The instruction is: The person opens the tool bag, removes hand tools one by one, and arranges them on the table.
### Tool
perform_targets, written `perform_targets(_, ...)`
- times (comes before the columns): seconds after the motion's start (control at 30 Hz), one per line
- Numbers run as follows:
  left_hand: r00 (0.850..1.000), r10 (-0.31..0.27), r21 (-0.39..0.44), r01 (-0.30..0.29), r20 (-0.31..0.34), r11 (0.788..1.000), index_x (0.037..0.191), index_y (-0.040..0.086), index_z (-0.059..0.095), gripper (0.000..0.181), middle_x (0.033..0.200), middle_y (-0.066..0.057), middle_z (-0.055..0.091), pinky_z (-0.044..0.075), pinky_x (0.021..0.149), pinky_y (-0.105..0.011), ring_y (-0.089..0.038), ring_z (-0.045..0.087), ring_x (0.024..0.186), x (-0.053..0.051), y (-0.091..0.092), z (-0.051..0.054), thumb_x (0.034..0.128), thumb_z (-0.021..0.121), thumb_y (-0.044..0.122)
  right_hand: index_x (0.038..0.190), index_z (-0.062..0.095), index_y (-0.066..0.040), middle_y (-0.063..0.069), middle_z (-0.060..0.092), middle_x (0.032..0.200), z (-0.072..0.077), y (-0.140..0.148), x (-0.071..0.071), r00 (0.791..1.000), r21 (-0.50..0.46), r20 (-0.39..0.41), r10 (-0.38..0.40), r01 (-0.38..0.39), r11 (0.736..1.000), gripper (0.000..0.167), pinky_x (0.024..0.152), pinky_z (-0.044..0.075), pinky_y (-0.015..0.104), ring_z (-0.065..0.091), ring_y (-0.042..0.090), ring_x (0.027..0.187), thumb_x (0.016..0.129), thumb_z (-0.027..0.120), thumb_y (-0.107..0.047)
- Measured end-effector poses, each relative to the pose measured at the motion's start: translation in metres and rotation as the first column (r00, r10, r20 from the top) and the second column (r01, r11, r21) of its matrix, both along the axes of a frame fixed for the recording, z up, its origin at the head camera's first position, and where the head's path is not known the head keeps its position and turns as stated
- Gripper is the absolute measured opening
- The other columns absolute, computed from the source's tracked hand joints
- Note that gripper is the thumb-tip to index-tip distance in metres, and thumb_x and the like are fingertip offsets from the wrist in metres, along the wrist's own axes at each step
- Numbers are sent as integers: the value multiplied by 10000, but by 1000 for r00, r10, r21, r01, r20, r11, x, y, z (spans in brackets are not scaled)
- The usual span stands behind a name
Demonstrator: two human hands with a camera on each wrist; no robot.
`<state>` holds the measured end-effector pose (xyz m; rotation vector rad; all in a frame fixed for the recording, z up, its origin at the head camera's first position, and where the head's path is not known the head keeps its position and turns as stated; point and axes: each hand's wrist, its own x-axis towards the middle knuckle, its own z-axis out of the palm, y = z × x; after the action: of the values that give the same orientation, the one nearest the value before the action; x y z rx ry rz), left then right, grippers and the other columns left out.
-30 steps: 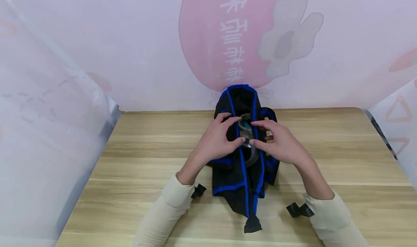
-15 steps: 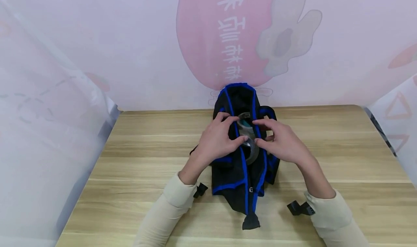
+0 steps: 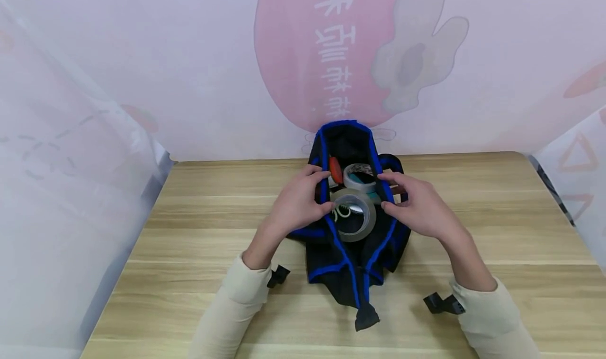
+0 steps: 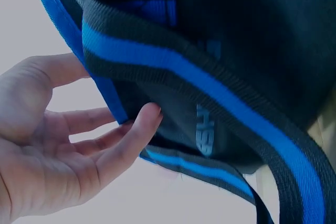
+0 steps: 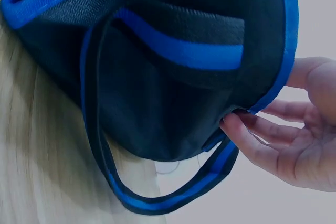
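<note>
A black fabric tool bag [image 3: 336,290] with blue trim stands on the table, its mouth spread apart. My left hand [image 3: 300,198] pinches the left rim between thumb and fingers; my right hand [image 3: 418,206] pinches the right rim the same way. Inside lie a wide roll of clear tape [image 3: 370,225], a second tape roll [image 3: 352,180] behind it and a red-orange object [image 3: 335,170] of unclear kind. In the left wrist view a blue-striped handle strap [image 4: 173,61] crosses the bag's side. Another strap [image 5: 152,203] loops down in the right wrist view.
The bag rests on a wood-grain table [image 3: 213,217] near its back edge. Behind rises a pale printed backdrop [image 3: 208,75]. Small black devices, a left one [image 3: 278,277] and a right one [image 3: 443,303], sit at the cuffs.
Both hands have drawn apart, the left one leftward and the right one rightward, each with its rim. The bag's mouth has widened, and the tape rolls and red-orange object show more.
</note>
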<state>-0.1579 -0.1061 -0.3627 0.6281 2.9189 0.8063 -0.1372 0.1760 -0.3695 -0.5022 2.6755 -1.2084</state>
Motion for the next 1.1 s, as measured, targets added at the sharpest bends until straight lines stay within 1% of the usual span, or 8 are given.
perform_targets(0.13, 1000, -27, 56, 27, 8, 998, 1487, -3, 612, 657, 1493, -188, 592, 617, 988, -445, -336, 675, 1150, 0, -15, -1, 908, 850, 193, 1571, 521, -63, 242, 568, 1561, -1, 6, 1, 1000, 11, 2, -7, 7, 1000, 598, 790, 670, 389, 685, 422, 1250, 1010, 717, -120)
perform_targets(0.23, 999, -47, 115, 44, 22, 992, 1485, -10, 610, 639, 1475, -174, 597, 627, 888, -408, -327, 680, 1099, 1, -25, -4, 910, 836, 154, 1576, 517, -65, 222, 584, 1553, -1, 11, 3, 1000, 9, 2, -10, 10, 1000, 622, 614, 574, 271, 700, 360, 1178, 994, 733, -98)
perform_targets(0.33, 998, -57, 159, 52, 27, 986, 1495, -6, 600, 642, 1492, -165, 586, 633, 828, -371, -321, 691, 1117, 2, -34, -9, 910, 826, 133, 1575, 517, -57, 230, 646, 1457, -1, 15, 4, 1000, 4, 1, -12, 12, 1000, 637, 529, 498, 245, 713, 265, 961, 981, 745, -81)
perform_targets(0.43, 998, -57, 192, 50, 33, 980, 1510, 8, 590, 647, 1512, -157, 571, 646, 788, -338, -325, 695, 1157, 4, -42, -12, 915, 821, 117, 1575, 516, -52, 244, 697, 1296, 0, 20, 6, 1000, 11, 0, -17, 17, 1000, 644, 520, 480, 243, 668, 206, 772, 975, 747, -72)
perform_targets(0.5, 998, -52, 206, 44, 35, 978, 1512, 17, 591, 645, 1521, -152, 566, 651, 782, -318, -317, 684, 1167, 5, -48, -13, 917, 821, 107, 1575, 514, -51, 253, 693, 1281, 1, 24, 8, 1000, 13, 0, -18, 18, 1000, 640, 537, 498, 246, 696, 235, 801, 977, 740, -62)
perform_targets(0.67, 997, -55, 251, 38, 61, 967, 1513, 8, 588, 631, 1549, -145, 548, 661, 754, -286, -354, 660, 1227, 9, -61, -14, 924, 808, 53, 1571, 519, -56, 262, 670, 1364, -1, 36, 13, 1000, 21, -10, -13, 14, 1000, 624, 545, 518, 260, 679, 393, 1182, 982, 725, -39)
perform_targets(0.77, 995, -68, 267, 48, 67, 963, 1513, 8, 588, 630, 1553, -147, 545, 665, 757, -273, -388, 660, 1268, 11, -68, -15, 921, 803, 26, 1575, 515, -59, 259, 661, 1388, -2, 42, 15, 1000, 24, -11, -7, 7, 1000, 631, 544, 529, 252, 665, 426, 1216, 981, 727, -32)
perform_targets(1.1, 992, -81, 280, 52, 93, 959, 1518, 40, 592, 645, 1567, -124, 541, 682, 818, -298, -387, 659, 1281, 13, -89, -21, 911, 809, 11, 1565, 520, -39, 253, 590, 1514, -12, 59, 19, 1000, 25, -29, 11, -11, 1000, 636, 740, 629, 219, 690, 428, 1207, 971, 741, 3)
